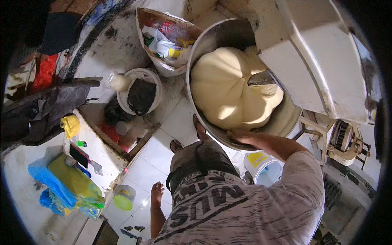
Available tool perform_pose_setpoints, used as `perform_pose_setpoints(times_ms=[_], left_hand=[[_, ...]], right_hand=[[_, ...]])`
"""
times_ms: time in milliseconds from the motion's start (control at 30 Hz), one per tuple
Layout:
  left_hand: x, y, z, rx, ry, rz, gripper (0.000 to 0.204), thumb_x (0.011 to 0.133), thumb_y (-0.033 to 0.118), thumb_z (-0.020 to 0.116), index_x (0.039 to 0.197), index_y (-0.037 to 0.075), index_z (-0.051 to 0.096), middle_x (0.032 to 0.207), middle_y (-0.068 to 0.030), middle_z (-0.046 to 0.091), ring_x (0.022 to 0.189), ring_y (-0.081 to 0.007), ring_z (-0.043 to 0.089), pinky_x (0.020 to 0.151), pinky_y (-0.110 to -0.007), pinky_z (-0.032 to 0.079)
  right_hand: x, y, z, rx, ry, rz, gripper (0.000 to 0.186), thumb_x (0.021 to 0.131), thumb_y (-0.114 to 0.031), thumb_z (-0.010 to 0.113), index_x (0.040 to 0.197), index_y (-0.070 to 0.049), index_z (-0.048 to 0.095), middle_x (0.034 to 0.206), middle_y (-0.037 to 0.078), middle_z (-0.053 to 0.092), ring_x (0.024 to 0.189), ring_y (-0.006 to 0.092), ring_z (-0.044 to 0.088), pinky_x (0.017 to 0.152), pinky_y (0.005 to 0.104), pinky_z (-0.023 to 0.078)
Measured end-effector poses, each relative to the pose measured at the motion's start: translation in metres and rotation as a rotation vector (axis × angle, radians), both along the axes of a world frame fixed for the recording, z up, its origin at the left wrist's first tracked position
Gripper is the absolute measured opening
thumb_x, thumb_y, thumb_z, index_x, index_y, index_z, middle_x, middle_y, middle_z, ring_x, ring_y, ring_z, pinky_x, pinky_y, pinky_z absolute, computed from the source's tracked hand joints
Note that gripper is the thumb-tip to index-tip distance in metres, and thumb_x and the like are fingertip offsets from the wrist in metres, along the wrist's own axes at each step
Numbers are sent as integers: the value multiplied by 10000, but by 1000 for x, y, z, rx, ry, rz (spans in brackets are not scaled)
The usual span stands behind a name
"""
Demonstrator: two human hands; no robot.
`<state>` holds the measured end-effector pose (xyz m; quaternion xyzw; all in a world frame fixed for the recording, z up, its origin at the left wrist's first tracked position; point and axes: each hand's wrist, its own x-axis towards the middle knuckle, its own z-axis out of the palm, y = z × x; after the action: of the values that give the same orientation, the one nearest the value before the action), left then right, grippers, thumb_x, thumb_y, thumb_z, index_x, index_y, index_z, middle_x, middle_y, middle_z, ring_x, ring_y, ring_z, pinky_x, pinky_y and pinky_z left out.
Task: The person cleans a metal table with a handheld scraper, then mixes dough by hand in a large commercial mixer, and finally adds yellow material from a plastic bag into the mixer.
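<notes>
Smooth pale dough (224, 87), deeply creased, in mixer bowl (230, 34); right hand (243, 137) at near rim, finger grip unclear; left hand (157, 192) free, fingers half-curled.

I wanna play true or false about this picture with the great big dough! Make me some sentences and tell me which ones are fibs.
1. The metal bowl has pale dough in it. True.
2. The right hand is at the bowl's near edge. True.
3. The left hand is deep in the dough. False: it is away from the bowl, above the floor.
4. The blue plastic is inside the bowl. False: it lies on the white worktop at the left.
5. The floor tiles are white. True.
</notes>
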<state>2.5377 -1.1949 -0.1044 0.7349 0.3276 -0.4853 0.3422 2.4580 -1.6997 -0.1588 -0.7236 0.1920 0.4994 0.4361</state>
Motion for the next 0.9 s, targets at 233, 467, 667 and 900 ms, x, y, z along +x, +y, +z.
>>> perform_pose_setpoints(times_ms=[233,467,667,900], left_hand=[[10,7,20,64,19,33,436,876,377,453,1183,67,450,1056,-89,578,880,-189,554,754,-367,425],[23,-5,34,53,-64,94,422,888,389,452,1185,90,469,1022,-59,588,871,-163,549,768,-335,411],[5,-19,21,13,-40,74,436,886,403,460,1179,80,463,1057,-95,581,910,-192,553,759,-334,411],[14,-38,28,7,-74,83,404,893,373,462,1171,80,478,1047,-82,585,905,-180,549,750,-323,411]], right_hand=[[250,22,-4,551,-375,-1601,583,904,-434,337,1221,49,421,1210,173,461,1076,287,432,957,375,301],[206,55,-30,272,-540,-1321,626,915,-453,320,1342,0,255,1364,143,317,1252,266,296,1047,350,190],[291,-18,17,1046,-311,-1944,616,919,-431,317,1363,-16,213,1358,167,322,1264,270,287,1046,360,196],[266,28,37,365,-534,-1531,648,896,-505,297,1318,-13,306,1336,138,337,1195,275,337,1012,363,254]])
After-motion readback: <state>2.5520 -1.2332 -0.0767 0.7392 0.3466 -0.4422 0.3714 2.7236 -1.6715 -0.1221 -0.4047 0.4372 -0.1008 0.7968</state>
